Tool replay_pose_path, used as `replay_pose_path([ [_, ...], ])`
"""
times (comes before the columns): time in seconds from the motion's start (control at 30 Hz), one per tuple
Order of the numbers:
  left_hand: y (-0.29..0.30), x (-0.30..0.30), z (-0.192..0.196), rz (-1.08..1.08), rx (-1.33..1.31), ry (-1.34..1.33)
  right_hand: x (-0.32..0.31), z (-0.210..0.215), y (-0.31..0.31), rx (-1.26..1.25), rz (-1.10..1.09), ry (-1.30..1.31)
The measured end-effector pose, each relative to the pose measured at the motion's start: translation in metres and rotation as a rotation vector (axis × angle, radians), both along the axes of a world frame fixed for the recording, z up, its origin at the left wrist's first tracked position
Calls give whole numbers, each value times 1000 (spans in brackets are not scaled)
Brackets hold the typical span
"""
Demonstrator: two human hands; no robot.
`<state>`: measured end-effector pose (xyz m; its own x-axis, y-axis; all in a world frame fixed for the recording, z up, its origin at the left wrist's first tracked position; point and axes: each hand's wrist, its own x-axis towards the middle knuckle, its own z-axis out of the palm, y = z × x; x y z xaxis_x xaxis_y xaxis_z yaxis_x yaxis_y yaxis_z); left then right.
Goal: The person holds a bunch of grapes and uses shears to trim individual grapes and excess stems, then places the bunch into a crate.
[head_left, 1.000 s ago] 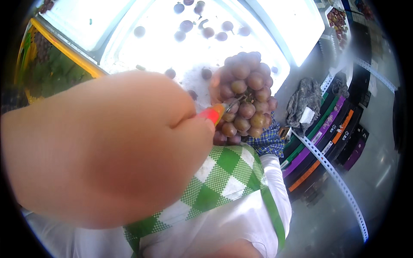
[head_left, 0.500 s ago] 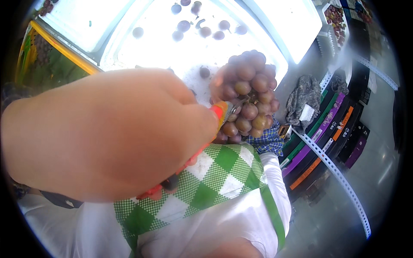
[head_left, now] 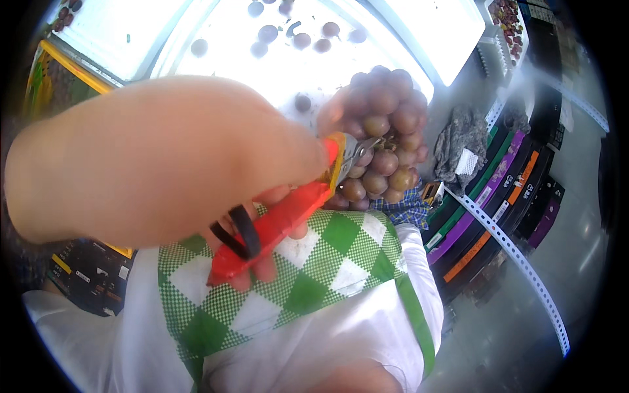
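I have the left hand (head_left: 255, 150) clenched round red snips (head_left: 282, 221); loose grapes (head_left: 301, 40) dot the white tray (head_left: 229, 33); by its near right corner, my mostly hidden right hand (head_left: 333, 111) holds the bunch (head_left: 376, 126), snip tips at its stalks.

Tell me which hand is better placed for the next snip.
Probably the left hand: it holds the red shears, pointed at the grapes. The right hand, mostly hidden, seems to support the grapes.

Red-handled shears (head_left: 278, 226), apparently purplish-brown grapes (head_left: 385, 161)
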<state>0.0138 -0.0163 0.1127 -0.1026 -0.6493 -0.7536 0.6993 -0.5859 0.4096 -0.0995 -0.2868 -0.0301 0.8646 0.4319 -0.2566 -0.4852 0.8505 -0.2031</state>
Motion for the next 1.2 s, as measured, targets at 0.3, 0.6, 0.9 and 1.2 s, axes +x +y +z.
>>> replay_pose_path([
  [0.3, -24, 5, 34, -42, 94, -132, -4, -34, -8, 153, 25, -104],
  [0.6, -30, 13, 13, 16, 121, 119, -17, 4, 2, -36, -20, -297],
  [0.9, -8, -11, -15, -59, -43, -75, -40, -1, -31, -285, 56, -217],
  [1.2, -3, -17, -26, -39, -128, -165, -30, -3, -28, -168, 84, -179],
])
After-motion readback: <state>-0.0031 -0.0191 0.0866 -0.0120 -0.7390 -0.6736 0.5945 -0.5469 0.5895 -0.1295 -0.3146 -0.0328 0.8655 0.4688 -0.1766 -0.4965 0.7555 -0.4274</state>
